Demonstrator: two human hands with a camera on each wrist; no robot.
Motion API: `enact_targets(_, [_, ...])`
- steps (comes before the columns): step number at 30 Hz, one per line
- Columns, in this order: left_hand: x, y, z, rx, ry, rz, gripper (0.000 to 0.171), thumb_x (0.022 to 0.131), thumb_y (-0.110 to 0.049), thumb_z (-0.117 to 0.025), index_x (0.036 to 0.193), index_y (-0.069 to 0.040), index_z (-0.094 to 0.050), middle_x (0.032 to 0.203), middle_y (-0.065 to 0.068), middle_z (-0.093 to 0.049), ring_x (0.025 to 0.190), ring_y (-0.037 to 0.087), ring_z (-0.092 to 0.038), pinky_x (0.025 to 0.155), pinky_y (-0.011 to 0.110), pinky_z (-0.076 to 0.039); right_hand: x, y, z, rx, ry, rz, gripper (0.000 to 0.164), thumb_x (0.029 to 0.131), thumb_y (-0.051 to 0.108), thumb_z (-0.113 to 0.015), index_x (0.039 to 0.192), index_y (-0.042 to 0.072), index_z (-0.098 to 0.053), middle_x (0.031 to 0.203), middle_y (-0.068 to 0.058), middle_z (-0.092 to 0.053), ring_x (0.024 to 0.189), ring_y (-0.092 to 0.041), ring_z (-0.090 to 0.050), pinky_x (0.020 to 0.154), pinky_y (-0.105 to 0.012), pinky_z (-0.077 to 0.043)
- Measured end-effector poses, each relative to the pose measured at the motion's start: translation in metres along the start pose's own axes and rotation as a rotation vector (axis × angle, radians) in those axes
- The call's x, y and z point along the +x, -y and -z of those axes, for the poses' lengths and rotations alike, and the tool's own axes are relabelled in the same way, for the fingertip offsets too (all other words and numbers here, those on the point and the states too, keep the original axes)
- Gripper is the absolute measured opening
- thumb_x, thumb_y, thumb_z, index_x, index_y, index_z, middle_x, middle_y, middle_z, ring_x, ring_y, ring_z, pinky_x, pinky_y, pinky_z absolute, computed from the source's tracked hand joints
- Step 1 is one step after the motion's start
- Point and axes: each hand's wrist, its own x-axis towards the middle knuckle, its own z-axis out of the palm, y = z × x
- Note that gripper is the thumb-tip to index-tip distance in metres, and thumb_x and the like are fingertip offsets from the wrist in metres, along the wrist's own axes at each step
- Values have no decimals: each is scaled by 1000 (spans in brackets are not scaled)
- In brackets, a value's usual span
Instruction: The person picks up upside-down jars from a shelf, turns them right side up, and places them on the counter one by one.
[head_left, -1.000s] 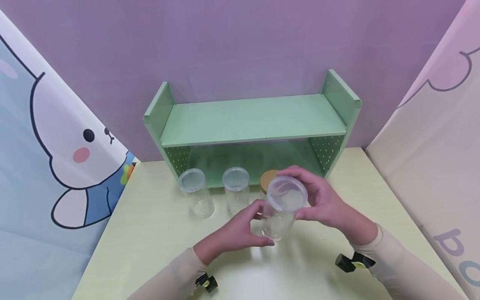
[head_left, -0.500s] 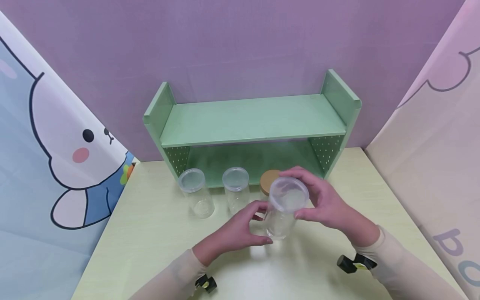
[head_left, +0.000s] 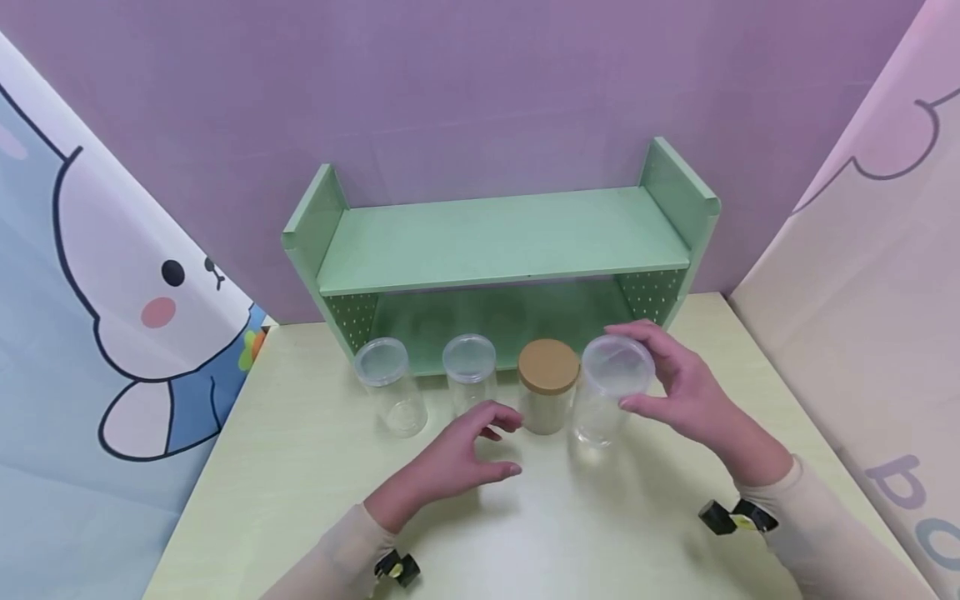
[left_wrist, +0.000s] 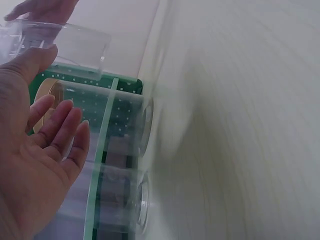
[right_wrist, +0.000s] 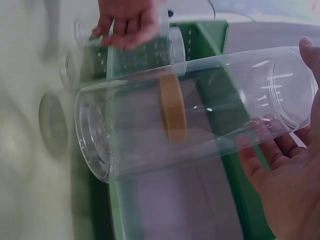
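In the head view my right hand (head_left: pixel 686 396) grips a tall clear jar (head_left: pixel 597 412) near its translucent lid (head_left: pixel 618 364), thumb on one side and fingers on the other. The jar leans slightly, its base close over the table, just right of a jar with a wood-coloured lid (head_left: pixel 548 367). My left hand (head_left: pixel 461 462) is apart from the held jar, palm towards it, with fingers loosely bent and nothing in them. In the right wrist view the held jar (right_wrist: pixel 220 107) looks empty, with the wood-coloured lid (right_wrist: pixel 173 107) showing through its wall.
Two more clear jars stand to the left, one at the far end (head_left: pixel 405 410) and one in the middle (head_left: pixel 471 392). Behind the row is a green two-tier shelf (head_left: pixel 510 242) with dotted side panels. A purple backdrop (head_left: pixel 487 92) hangs behind the table (head_left: pixel 300 492).
My right hand has carried the jar rightward and towards the shelf, uncovering the jar with the wood-coloured lid. My left hand has come away from the jar's lower part and shifted slightly left.
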Motion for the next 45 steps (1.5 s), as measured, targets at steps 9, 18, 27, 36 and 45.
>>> enact_targets(9, [-2, 0, 4, -10, 4, 8, 53, 94, -14, -91, 140, -14, -64, 139, 13, -66, 129, 18, -63, 109, 37, -57, 1, -20, 18, -53, -154, -63, 78, 76, -32, -77, 149, -13, -55, 140, -5, -64, 124, -15, -63, 105, -20, -50])
enact_targets(18, [-3, 1, 4, -14, 8, 0, 54, 94, -12, -89, 140, -1, -63, 138, 15, -66, 128, 19, -63, 108, 37, -58, 3, -28, 22, -174, -224, -148, 77, 82, -25, -81, 152, -6, -56, 138, 0, -64, 125, -12, -62, 106, -16, -49])
enact_targets(27, [-4, 3, 5, -8, 5, 4, 51, 95, -14, -89, 139, -6, -65, 136, 14, -67, 128, 18, -64, 107, 36, -58, 3, -37, 22, -174, -240, -159, 74, 83, -23, -82, 151, -5, -57, 136, -1, -64, 125, -10, -63, 110, -16, -48])
enact_targets(36, [-4, 2, 5, -11, 4, 13, 48, 95, -14, -89, 137, -16, -65, 135, 12, -68, 126, 16, -64, 107, 36, -58, -5, -48, 19, -219, -243, -227, 70, 88, -14, -84, 151, -2, -57, 137, -4, -64, 125, -6, -62, 110, -14, -46])
enact_targets(45, [-4, -1, 5, -11, 5, 21, 46, 95, -12, -89, 135, -17, -67, 131, 5, -70, 124, 15, -66, 107, 36, -58, -14, -62, 14, -239, -230, -263, 69, 90, -10, -86, 152, 0, -56, 137, -16, -65, 123, -4, -62, 109, -12, -46])
